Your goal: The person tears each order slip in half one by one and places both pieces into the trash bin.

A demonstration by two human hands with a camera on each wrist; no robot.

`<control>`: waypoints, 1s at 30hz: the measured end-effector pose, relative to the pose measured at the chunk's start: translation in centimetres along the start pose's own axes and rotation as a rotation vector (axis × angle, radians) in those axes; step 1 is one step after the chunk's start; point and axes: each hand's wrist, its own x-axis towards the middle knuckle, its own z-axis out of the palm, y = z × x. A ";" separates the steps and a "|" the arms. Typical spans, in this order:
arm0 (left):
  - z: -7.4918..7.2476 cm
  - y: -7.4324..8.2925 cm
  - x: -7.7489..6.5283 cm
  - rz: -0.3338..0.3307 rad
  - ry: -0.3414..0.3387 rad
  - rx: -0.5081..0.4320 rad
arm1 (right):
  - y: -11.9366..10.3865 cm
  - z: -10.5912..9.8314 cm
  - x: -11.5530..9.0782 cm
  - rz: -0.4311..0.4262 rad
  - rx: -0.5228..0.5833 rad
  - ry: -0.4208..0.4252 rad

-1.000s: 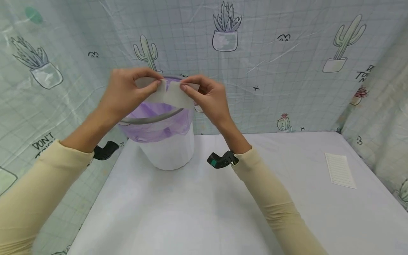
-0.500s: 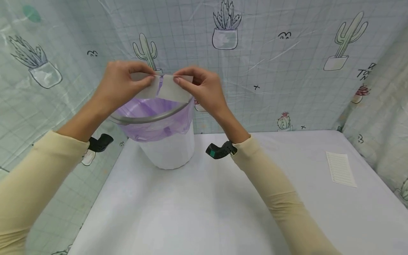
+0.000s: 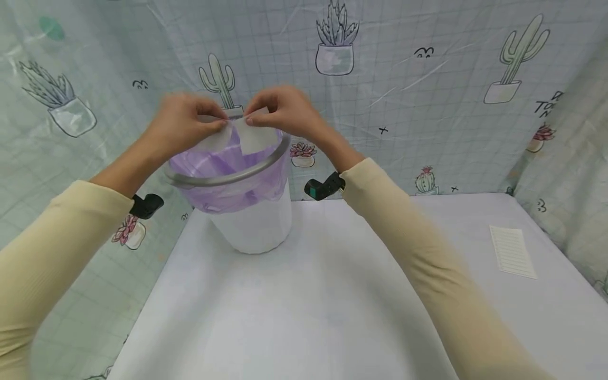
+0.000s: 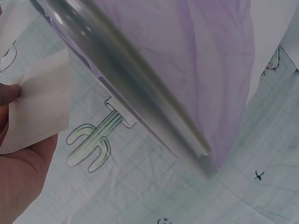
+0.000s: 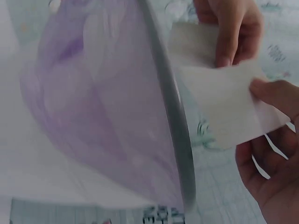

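Above a bin (image 3: 256, 229) my two hands hold white paper pieces side by side. My left hand (image 3: 182, 124) pinches the left piece (image 3: 216, 140) between thumb and fingers. With thumb and fingertips, my right hand (image 3: 287, 108) pinches the right piece (image 3: 256, 137); both pieces also appear in the right wrist view, overlapping from that side. A narrow gap runs between them in the head view; whether their top edges join, I cannot tell. A purple bag (image 3: 204, 161) lines the white bin, folded outward under its grey rim (image 3: 233, 179).
A lined sheet of paper (image 3: 513, 252) lies at the right on the white table (image 3: 328, 295). A curtain (image 3: 380, 89) printed with cacti hangs close behind and at the left of the bin. Small black cameras sit on both wrists.
Both hands have shifted left over the bin, the right one also upward, its wrist swinging up. The gap between the paper pieces has widened toward the bottom. The bin stands in place.
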 end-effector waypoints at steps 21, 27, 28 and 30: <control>-1.1 -1.8 3.1 -0.114 -0.247 0.018 | -0.7 -0.7 5.0 0.240 -0.294 -0.395; -0.9 -2.2 3.8 -0.140 -0.330 0.031 | -1.6 -0.8 5.5 0.280 -0.413 -0.495; -0.9 -2.3 3.9 -0.135 -0.343 0.039 | -1.8 -0.8 5.6 0.281 -0.416 -0.502; -0.9 -2.3 4.2 -0.121 -0.367 0.056 | -2.3 -0.6 5.9 0.281 -0.413 -0.512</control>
